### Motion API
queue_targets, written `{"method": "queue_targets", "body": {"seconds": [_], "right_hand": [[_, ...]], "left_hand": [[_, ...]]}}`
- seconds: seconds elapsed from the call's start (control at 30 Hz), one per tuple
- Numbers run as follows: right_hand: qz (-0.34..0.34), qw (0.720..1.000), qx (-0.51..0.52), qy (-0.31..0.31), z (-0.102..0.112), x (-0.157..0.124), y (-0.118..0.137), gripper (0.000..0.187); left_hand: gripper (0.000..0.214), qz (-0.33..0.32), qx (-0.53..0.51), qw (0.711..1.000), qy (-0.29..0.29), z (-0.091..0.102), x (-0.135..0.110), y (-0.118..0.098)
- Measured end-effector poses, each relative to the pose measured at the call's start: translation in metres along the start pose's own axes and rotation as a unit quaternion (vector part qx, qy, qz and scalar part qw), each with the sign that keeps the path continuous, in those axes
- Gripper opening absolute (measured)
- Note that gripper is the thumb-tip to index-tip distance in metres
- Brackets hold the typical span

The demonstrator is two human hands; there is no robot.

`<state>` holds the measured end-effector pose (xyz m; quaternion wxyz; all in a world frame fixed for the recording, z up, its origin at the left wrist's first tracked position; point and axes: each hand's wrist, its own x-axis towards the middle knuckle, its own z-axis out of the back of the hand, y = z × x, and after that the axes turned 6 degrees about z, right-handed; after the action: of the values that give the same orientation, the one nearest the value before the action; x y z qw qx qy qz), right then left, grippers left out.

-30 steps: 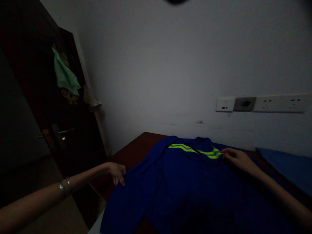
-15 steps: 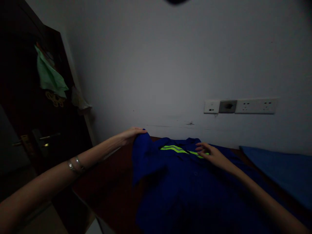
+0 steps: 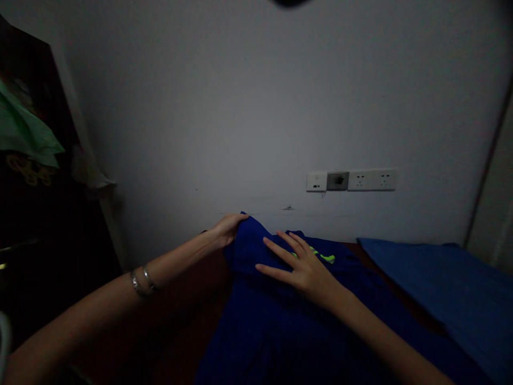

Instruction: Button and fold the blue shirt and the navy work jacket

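Note:
A dark blue garment (image 3: 260,315) with a yellow-green reflective stripe (image 3: 326,259) is spread over a reddish-brown surface. At its far left part, my left hand (image 3: 229,229) pinches the cloth and holds that part raised. Two silvery bangles (image 3: 143,280) circle my left forearm. My right hand (image 3: 302,264) is open, its fingers spread over the garment just right of the raised part and covering some of the stripe. Whether its fingertips press on the cloth is hard to tell. The lower garment fades into shadow.
Behind the reddish-brown surface (image 3: 192,321) rises a pale wall (image 3: 224,117) with a row of sockets and a switch (image 3: 337,181). A lighter blue cloth (image 3: 433,278) lies at the right. On the left, a green cloth (image 3: 28,128) hangs on a dark door (image 3: 56,224).
My right hand has moved left across the garment, and its fingers have spread. My left hand still grips the raised cloth. The view has turned to the right.

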<state>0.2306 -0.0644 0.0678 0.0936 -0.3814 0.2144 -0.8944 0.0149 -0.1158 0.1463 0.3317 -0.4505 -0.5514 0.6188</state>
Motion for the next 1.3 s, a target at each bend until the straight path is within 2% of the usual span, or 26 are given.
{"method": "queue_targets", "body": {"seconds": [0.13, 0.2, 0.27, 0.33, 0.37, 0.43, 0.5, 0.57, 0.67, 0.73, 0.8, 0.83, 0.9, 1.1, 1.2, 1.23, 1.3], "right_hand": [[0.003, 0.995, 0.095, -0.031, -0.003, -0.002, -0.004, 0.039], [-0.036, 0.979, 0.188, -0.063, -0.004, -0.002, -0.005, 0.035], [-0.113, 0.948, 0.283, -0.095, -0.003, -0.001, -0.006, 0.031], [-0.229, 0.900, 0.354, -0.112, -0.001, 0.001, -0.007, 0.024], [-0.295, 0.870, 0.377, -0.116, 0.000, 0.002, -0.007, 0.023], [-0.417, 0.805, 0.405, -0.118, 0.000, 0.003, -0.010, 0.027], [-0.491, 0.741, 0.438, -0.135, -0.003, 0.003, -0.015, 0.030], [-0.517, 0.685, 0.484, -0.168, -0.008, 0.001, -0.020, 0.032], [-0.513, 0.623, 0.554, -0.203, -0.013, -0.001, -0.025, 0.035], [-0.516, 0.584, 0.595, -0.198, -0.014, -0.001, -0.025, 0.038], [-0.520, 0.550, 0.626, -0.189, -0.013, 0.001, -0.024, 0.041], [-0.520, 0.539, 0.635, -0.186, -0.012, 0.001, -0.024, 0.042], [-0.522, 0.536, 0.639, -0.177, -0.011, 0.000, -0.026, 0.042], [-0.530, 0.577, 0.606, -0.134, -0.006, -0.012, -0.045, 0.032], [-0.526, 0.576, 0.609, -0.143, -0.001, -0.014, -0.051, 0.026], [-0.525, 0.574, 0.611, -0.148, 0.000, -0.014, -0.052, 0.025], [-0.523, 0.571, 0.612, -0.159, 0.000, -0.014, -0.051, 0.024]], "left_hand": [[0.014, 0.010, 0.028, 0.999, 0.012, -0.002, 0.008, 0.012], [0.019, 0.015, 0.071, 0.997, 0.026, 0.000, 0.013, 0.019], [0.030, 0.029, 0.159, 0.987, 0.026, 0.005, 0.019, 0.024], [0.043, 0.017, 0.277, 0.961, 0.002, 0.012, 0.024, 0.028], [0.046, -0.013, 0.331, 0.943, -0.018, 0.015, 0.026, 0.028], [0.047, -0.127, 0.384, 0.913, -0.045, 0.020, 0.028, 0.027], [0.044, -0.238, 0.349, 0.906, -0.026, 0.021, 0.026, 0.024], [0.042, -0.291, 0.265, 0.918, 0.047, 0.018, 0.019, 0.021], [0.048, -0.306, 0.193, 0.919, 0.155, 0.006, 0.007, 0.017], [0.067, -0.297, 0.210, 0.916, 0.169, -0.003, 0.002, 0.017], [0.071, -0.266, 0.240, 0.921, 0.153, -0.010, 0.001, 0.018], [0.066, -0.248, 0.250, 0.926, 0.140, -0.013, 0.003, 0.018], [0.053, -0.225, 0.252, 0.935, 0.113, -0.016, 0.008, 0.019], [0.038, -0.242, 0.214, 0.946, 0.039, -0.013, 0.033, 0.020], [0.037, -0.235, 0.212, 0.948, 0.027, -0.011, 0.041, 0.020], [0.037, -0.243, 0.216, 0.945, 0.017, -0.012, 0.042, 0.019], [0.034, -0.301, 0.235, 0.923, -0.042, -0.014, 0.041, 0.015]]}}
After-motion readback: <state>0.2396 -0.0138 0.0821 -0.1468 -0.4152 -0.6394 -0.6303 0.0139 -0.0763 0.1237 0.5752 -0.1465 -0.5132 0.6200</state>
